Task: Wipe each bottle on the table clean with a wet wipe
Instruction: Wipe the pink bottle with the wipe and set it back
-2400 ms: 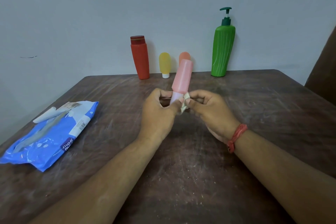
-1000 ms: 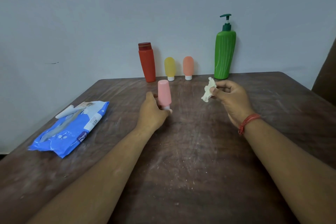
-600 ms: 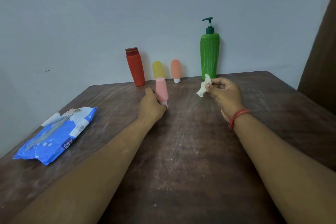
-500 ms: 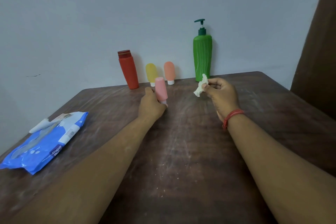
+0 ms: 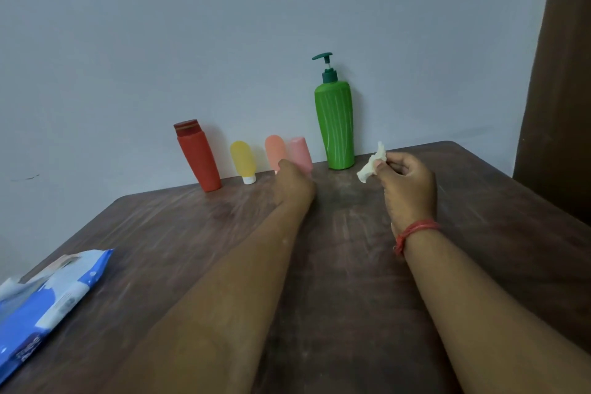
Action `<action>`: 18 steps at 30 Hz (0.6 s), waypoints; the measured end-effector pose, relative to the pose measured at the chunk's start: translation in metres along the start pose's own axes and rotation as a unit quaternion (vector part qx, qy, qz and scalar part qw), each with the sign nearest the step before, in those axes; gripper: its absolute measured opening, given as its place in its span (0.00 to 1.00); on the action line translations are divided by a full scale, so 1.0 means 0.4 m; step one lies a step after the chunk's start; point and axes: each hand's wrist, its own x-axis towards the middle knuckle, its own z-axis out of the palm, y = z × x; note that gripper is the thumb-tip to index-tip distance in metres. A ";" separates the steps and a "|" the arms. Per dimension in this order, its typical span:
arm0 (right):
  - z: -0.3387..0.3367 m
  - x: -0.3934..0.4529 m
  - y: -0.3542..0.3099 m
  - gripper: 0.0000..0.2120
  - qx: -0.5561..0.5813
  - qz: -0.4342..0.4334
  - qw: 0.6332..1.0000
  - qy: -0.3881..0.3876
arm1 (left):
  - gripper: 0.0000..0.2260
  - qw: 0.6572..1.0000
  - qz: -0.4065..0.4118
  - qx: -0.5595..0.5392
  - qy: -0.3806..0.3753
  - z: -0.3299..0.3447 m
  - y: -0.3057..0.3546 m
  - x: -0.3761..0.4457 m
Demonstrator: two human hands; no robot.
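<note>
At the near left edge of the counter, around eight o'clock from the middle of the view, lies a blue wet-wipe pack, flat and partly cut off by the frame. Both bare forearms reach away from the viewer over the scuffed dark wood. The right hand, at about two o'clock from the counter's middle, wears a red thread band on the wrist; its fingers are curled and its thumb and fingertips pinch a crumpled white wipe, held up off the surface. The left hand, at roughly twelve o'clock, is curled round the lower part of a pink bottle near the far edge; the bottle's base is hidden behind the hand, so whether it touches the counter cannot be told. Farthest away, a row stands along the wall. From eleven o'clock toward one: a red bottle with a darker cap, a small yellow bottle on its white cap, an orange bottle just beside and partly behind the pink one, and a tall green pump bottle.
</note>
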 end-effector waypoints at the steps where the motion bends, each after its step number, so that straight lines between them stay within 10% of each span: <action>1: -0.003 0.006 0.002 0.06 0.000 -0.005 1.000 0.006 | 0.14 1.000 0.006 0.006 0.007 0.014 0.004 0.007; 18: -0.014 0.074 0.026 0.08 -0.017 -0.021 0.999 0.026 | 0.17 1.000 0.006 0.001 0.018 0.114 0.061 0.112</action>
